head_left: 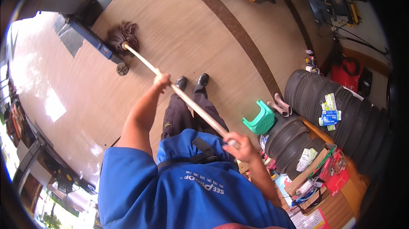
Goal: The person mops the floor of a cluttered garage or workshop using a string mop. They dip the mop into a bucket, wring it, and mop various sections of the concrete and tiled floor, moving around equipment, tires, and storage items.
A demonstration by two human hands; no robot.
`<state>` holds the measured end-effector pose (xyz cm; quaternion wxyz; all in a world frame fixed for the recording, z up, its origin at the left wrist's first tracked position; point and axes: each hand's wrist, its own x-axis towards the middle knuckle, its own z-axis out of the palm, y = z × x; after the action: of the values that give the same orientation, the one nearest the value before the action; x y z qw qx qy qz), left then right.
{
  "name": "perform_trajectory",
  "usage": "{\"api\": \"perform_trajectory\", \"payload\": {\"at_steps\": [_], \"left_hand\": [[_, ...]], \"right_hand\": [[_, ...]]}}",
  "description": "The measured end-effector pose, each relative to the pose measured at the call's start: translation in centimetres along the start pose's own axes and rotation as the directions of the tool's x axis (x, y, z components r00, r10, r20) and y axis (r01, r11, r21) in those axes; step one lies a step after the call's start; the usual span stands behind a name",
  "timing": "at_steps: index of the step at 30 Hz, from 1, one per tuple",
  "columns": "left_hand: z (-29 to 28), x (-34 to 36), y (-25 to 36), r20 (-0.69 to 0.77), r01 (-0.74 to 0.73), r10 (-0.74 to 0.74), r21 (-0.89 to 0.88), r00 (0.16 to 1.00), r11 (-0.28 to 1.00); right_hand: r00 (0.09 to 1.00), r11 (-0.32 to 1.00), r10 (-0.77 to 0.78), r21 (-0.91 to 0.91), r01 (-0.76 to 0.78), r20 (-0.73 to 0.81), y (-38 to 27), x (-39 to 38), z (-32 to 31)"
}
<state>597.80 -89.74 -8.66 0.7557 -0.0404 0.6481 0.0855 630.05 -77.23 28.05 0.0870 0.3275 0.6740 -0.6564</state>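
A string mop (183,96) with a long pale wooden handle slants across in front of me, from beside my waist to the floor at the far left. My left hand (162,80) is closed round the handle partway down. Near its upper end, my right hand (240,147) grips it, and the rounded tip shows at the fingers. The dark brown mop head (122,35) rests spread on the floor against the blue metal lift arm (91,39). A round pad (122,69) sits at that arm's near end.
Stacked tyres (328,101) stand at the right, with a green plastic stool (260,118) on the nearer stack. A cluttered wooden table (324,203) lies at lower right. A dark strip (230,24) crosses the beige floor (170,28). A lift post (51,3) is at far left.
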Motion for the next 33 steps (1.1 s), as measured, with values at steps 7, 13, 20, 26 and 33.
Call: {"api": "perform_trajectory", "payload": {"at_steps": [7,13,20,26,33], "left_hand": [[23.6,-7.5,4.2,-0.011,-0.371,0.399,0.341,0.917,0.864],[32.9,-8.9,8.7,-0.007,-0.423,0.423,-0.054,0.906,0.905],[30.7,-4.3,22.5,-0.200,-0.573,0.608,0.207,0.768,0.793],[34.2,-5.5,32.1,-0.098,-0.292,0.439,0.615,0.893,0.732],[46.8,-2.5,27.4,-0.076,-0.397,0.586,0.665,0.807,0.633]], "right_hand": [[0.836,0.984,0.146,-0.012,-0.179,-0.529,-5.3,-19.4,-7.1],[0.609,0.955,0.297,0.233,-0.184,-0.736,-6.9,-25.2,-1.3],[0.737,0.995,-0.011,-0.077,-0.056,-0.676,1.2,-14.2,-2.6],[0.728,0.986,-0.114,-0.168,-0.002,-0.676,8.2,-4.1,-9.5],[0.788,0.976,0.188,0.025,-0.214,-0.587,14.0,-20.3,-16.7]]}}
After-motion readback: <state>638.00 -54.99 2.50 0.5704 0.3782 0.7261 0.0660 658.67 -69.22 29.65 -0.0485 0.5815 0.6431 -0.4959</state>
